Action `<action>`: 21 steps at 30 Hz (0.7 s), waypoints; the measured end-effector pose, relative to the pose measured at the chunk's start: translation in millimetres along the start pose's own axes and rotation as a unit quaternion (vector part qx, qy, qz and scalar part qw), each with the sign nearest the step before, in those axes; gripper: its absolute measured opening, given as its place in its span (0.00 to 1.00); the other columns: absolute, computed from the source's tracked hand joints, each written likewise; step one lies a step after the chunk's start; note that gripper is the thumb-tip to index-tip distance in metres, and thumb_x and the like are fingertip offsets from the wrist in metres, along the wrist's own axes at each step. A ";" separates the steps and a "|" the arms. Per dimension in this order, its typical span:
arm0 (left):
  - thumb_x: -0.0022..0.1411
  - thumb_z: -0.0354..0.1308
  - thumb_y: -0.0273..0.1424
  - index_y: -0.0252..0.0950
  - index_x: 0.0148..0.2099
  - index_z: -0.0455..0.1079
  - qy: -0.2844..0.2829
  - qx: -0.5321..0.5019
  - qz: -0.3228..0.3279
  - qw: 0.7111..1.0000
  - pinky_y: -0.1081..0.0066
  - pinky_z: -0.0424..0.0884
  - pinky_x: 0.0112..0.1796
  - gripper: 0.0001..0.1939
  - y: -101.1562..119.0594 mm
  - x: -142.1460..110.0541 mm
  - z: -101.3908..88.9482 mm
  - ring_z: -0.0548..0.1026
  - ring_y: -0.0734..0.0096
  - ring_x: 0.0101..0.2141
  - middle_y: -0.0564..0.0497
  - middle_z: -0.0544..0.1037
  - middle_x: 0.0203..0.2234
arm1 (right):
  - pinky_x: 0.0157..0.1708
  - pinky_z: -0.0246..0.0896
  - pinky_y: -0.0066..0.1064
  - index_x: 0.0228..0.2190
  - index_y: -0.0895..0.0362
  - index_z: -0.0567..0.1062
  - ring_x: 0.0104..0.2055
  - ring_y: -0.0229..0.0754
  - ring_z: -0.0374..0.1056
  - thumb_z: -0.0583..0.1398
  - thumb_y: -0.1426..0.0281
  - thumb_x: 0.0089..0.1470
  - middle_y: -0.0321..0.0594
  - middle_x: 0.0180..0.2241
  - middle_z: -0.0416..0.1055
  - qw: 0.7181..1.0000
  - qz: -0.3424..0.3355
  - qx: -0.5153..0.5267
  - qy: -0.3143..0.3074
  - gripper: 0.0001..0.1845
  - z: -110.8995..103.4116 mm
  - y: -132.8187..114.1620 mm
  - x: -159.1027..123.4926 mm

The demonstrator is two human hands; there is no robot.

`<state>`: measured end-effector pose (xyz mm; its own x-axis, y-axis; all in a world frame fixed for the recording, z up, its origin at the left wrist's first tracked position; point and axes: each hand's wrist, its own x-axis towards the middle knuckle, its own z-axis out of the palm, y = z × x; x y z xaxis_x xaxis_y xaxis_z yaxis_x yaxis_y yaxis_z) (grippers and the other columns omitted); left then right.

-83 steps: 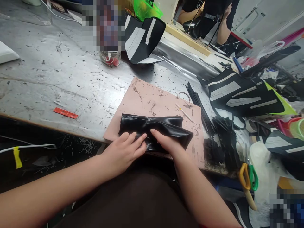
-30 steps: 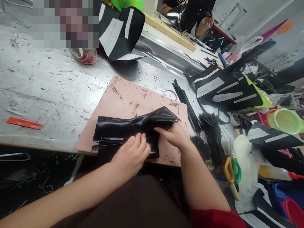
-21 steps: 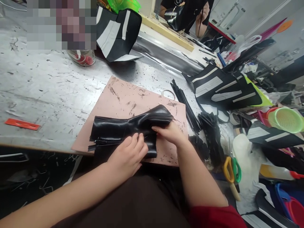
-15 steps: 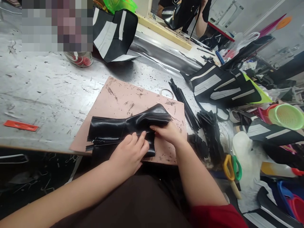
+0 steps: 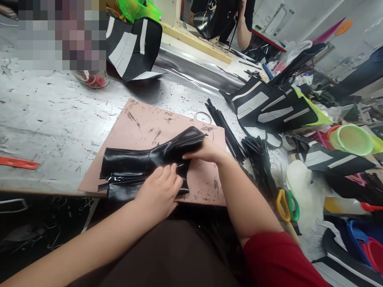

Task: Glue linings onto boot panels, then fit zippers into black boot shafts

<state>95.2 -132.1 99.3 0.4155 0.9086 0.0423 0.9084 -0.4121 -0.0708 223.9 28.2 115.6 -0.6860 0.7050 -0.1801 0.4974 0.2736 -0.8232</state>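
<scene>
While our right hand (image 5: 206,149) grips the boot (image 5: 125,162) by its right end, our left hand (image 5: 160,185) presses on its middle, fingers bunched. The boot lies on the near part of the mat (image 5: 173,131), its zipper (image 5: 118,179) at the left; the strips (image 5: 226,129) sit right of the mat.

A red-orange strip (image 5: 18,163) lay at the left of the silvery bench (image 5: 54,119). Toward the back, black panels with white strips (image 5: 134,48) stood near a green basket (image 5: 140,9). At right were yellow-and-green-handled scissors (image 5: 287,205) and a pale green round basket (image 5: 350,139).
</scene>
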 end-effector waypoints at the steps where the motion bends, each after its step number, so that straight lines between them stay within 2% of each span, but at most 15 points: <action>1: 0.48 0.59 0.43 0.27 0.45 0.68 -0.003 -0.001 -0.001 1.000 0.59 0.59 0.43 0.27 -0.1 0.3 -0.6 0.66 0.49 0.46 0.31 0.65 0.52 | 0.49 0.61 0.40 0.39 0.60 0.73 0.47 0.46 0.66 0.68 0.75 0.32 0.44 0.42 0.72 1.000 0.012 0.005 -0.004 0.26 -1.1 0.4 -0.7; 5: 0.50 0.58 0.42 0.28 0.45 0.68 0.000 -0.001 -0.002 1.000 0.60 0.61 0.41 0.25 -0.8 0.9 -2.3 0.67 0.50 0.45 0.32 0.66 0.51 | 0.45 0.64 0.37 0.40 0.59 0.73 0.46 0.45 0.66 0.68 0.75 0.32 0.43 0.43 0.72 0.999 0.029 0.011 -0.018 0.27 -5.3 -0.9 -2.4; 8: 0.50 0.58 0.41 0.28 0.45 0.68 0.008 0.005 0.002 1.000 0.60 0.61 0.40 0.24 -0.6 1.4 -1.2 0.67 0.49 0.44 0.32 0.66 0.50 | 0.31 0.69 0.32 0.39 0.58 0.73 0.38 0.44 0.69 0.67 0.72 0.34 0.42 0.38 0.74 0.998 0.049 0.009 -0.043 0.25 -7.0 -6.6 -3.2; 10: 0.49 0.59 0.41 0.27 0.45 0.68 0.012 0.013 0.007 1.000 0.60 0.61 0.40 0.26 0.2 1.6 0.1 0.67 0.49 0.44 0.31 0.66 0.50 | 0.21 0.65 0.28 0.39 0.58 0.73 0.30 0.41 0.69 0.67 0.70 0.37 0.42 0.33 0.74 0.996 0.065 0.009 -0.068 0.22 -6.0 -13.3 -4.0; 12: 0.48 0.60 0.41 0.26 0.46 0.68 0.012 0.019 0.011 1.000 0.60 0.61 0.41 0.27 1.2 1.6 1.1 0.67 0.47 0.44 0.30 0.66 0.50 | 0.16 0.60 0.25 0.38 0.59 0.73 0.26 0.39 0.68 0.66 0.69 0.39 0.40 0.28 0.74 0.993 0.066 0.019 -0.092 0.21 -3.5 -20.7 -4.9; 16: 0.49 0.59 0.41 0.26 0.46 0.67 0.007 0.020 0.012 1.000 0.59 0.60 0.42 0.27 1.9 1.1 1.9 0.66 0.46 0.46 0.29 0.66 0.50 | 0.15 0.59 0.23 0.38 0.59 0.73 0.25 0.39 0.67 0.66 0.69 0.39 0.39 0.26 0.73 0.991 0.078 0.029 -0.110 0.21 -0.7 -28.1 -6.3; 21: 0.49 0.59 0.42 0.27 0.45 0.68 0.009 0.021 0.016 1.000 0.59 0.60 0.42 0.26 0.7 0.4 3.0 0.66 0.47 0.46 0.30 0.66 0.51 | 0.20 0.66 0.30 0.40 0.61 0.72 0.30 0.44 0.69 0.68 0.71 0.35 0.46 0.34 0.74 0.988 0.151 -0.011 -0.032 0.25 -4.5 -17.0 -5.6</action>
<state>96.0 -131.9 96.3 0.4448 0.8939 0.0566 0.8924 -0.4368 -0.1132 221.7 22.6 133.0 -0.5372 0.7137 -0.4495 0.6950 0.0726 -0.7154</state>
